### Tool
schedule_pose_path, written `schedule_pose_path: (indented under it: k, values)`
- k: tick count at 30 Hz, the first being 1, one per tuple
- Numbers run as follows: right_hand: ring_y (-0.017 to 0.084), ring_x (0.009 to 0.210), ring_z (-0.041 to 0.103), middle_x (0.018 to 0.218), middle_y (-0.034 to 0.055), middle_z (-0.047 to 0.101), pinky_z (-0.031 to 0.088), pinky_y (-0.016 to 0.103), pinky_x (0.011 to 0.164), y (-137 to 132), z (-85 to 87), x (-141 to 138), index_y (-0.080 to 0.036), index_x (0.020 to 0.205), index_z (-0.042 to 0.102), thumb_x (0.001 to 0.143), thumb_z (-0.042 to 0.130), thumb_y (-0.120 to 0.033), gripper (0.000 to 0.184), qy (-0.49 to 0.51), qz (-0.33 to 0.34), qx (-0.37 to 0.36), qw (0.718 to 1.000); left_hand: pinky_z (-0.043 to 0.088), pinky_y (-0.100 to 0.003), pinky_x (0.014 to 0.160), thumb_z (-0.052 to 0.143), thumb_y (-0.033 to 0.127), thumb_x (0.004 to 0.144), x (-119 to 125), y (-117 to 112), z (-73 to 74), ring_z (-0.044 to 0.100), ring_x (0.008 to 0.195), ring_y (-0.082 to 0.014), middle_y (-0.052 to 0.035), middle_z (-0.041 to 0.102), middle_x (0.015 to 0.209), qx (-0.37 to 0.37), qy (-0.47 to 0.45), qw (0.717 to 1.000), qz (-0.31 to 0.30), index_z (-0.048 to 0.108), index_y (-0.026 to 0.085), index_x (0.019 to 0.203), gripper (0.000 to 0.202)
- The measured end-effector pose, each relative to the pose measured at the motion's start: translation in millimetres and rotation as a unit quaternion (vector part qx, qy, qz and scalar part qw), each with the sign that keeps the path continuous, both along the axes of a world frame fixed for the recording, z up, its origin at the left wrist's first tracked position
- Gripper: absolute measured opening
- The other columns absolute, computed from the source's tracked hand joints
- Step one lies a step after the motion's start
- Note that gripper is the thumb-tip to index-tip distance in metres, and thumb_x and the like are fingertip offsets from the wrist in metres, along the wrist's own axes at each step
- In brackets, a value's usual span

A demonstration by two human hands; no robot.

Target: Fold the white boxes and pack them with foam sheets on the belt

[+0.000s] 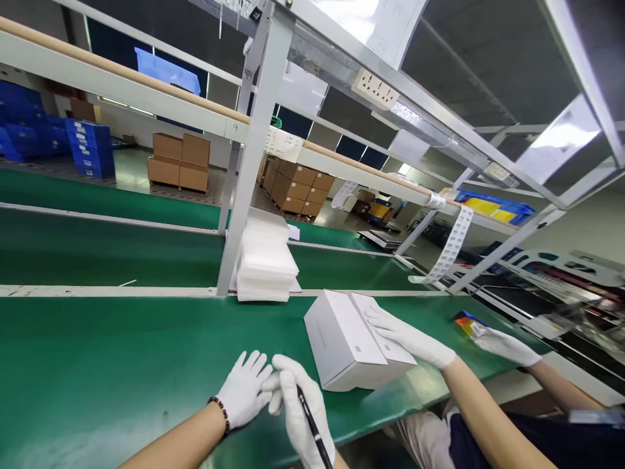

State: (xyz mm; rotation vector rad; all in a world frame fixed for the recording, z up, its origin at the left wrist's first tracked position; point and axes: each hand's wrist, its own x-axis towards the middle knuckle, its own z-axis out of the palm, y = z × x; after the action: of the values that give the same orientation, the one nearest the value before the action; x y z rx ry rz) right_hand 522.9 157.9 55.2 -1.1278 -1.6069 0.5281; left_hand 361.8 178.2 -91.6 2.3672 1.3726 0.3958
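My left hand [243,391], in a white glove with a dark bead bracelet at the wrist, lies flat on the green conveyor belt [122,365] with its fingers spread, touching my right hand. My right hand [300,410], also gloved, is closed on a black pen [312,426] that points down toward me. Just to the right lies a white carton [342,348]. A co-worker's gloved hand [407,337] rests on its top. The co-worker's other hand [505,345] touches a small colourful packet [466,320] near the belt's edge.
A stack of white foam sheets [266,260] stands behind a grey frame post [249,189]. A strip of white labels [449,247] hangs from the shelf rail. Brown cartons [180,161] and blue crates [90,148] stand on the floor beyond.
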Motion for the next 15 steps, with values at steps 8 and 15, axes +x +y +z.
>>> schedule_pose_path:
  k: [8, 15]
  values:
    - [0.03, 0.104, 0.062, 0.109, 0.0148, 0.068, 0.048, 0.046, 0.095, 167.8, 10.9, -48.3, -0.016, 0.111, 0.065, 0.086, 0.057, -0.047, 0.04, -0.186, 0.019, 0.037, 0.982, 0.019, -0.062, 0.119, 0.044, 0.055, 0.093, -100.3, -15.6, 16.1, 0.027, 0.146, -0.0372, -0.0122, 0.035, 0.156, -0.015, 0.05, 0.985, 0.165, 0.048, 0.023, 0.146, 0.062]
    - [0.026, 0.103, 0.058, 0.11, 0.0127, 0.062, 0.05, 0.041, 0.087, 269.1, 32.4, -62.9, -0.014, 0.085, 0.065, 0.072, 0.081, -0.038, 0.032, -0.317, 0.027, 0.011, 0.948, 0.016, -0.058, 0.121, 0.041, 0.057, 0.092, -139.1, -17.5, 19.5, 0.025, 0.148, -0.0346, -0.0111, 0.032, 0.157, -0.035, 0.078, 0.966, 0.243, 0.046, 0.021, 0.147, 0.066]
